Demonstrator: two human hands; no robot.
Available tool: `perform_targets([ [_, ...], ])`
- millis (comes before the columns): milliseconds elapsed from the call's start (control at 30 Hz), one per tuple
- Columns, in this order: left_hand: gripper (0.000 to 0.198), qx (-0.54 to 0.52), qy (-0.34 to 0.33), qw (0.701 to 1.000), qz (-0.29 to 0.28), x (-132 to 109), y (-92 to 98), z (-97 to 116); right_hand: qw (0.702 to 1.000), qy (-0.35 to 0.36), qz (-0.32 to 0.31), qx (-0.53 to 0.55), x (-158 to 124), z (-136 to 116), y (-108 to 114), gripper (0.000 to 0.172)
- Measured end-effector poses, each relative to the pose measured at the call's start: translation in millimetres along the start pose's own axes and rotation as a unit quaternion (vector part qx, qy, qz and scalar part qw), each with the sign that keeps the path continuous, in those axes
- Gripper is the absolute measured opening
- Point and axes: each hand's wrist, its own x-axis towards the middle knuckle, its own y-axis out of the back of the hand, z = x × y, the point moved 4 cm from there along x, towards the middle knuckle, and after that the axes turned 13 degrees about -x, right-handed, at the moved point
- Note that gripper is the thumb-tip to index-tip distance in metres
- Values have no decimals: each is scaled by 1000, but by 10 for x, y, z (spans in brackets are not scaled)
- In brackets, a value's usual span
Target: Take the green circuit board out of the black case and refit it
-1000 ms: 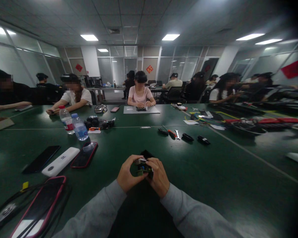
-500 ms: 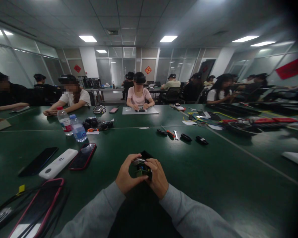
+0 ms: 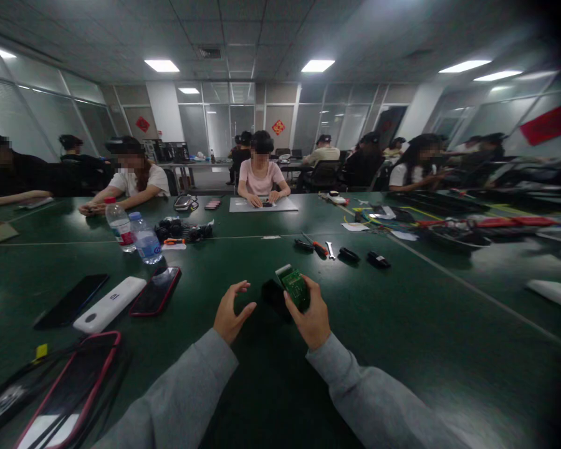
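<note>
My right hand [image 3: 314,317] grips a green circuit board [image 3: 297,288] by its sides, with the flat face turned up towards me. A pale strip runs along the board's far left edge. Just left of the board a black housing [image 3: 275,298] rests on the dark green table, partly lost in shadow. My left hand [image 3: 231,312] is off to the left, holding nothing, thumb and fingers apart. What lies under the board is hidden.
Phones [image 3: 158,292], a white power bank [image 3: 110,304] and cables [image 3: 9,399] lie on the left, with water bottles [image 3: 144,238] beyond. Ahead are a screwdriver [image 3: 318,247], a wrench [image 3: 330,251] and black parts [image 3: 378,259]. A person [image 3: 262,174] sits opposite at a pale mat [image 3: 287,204].
My left hand has let go and moved left. My right hand has shifted right with the circuit board, turning its flat green face up, apart from the black housing.
</note>
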Motion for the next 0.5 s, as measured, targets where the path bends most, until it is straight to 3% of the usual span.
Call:
perform_targets([
  [100,42,7,21,1000,13,2,7,-67,987,-127,-27,93,72,105,-9,46],
  [233,38,8,13,1000,11,-2,-4,-90,906,-300,-101,280,122,304,-170,48],
  [300,38,10,6,1000,11,-5,-8,-96,880,-341,-124,308,137,387,-243,53],
  [400,37,13,2,1000,13,-5,-8,-107,909,-310,-134,246,167,423,-288,63],
  [500,35,19,-8,1000,16,-3,-5,-110,962,-177,-166,126,185,292,-312,60],
])
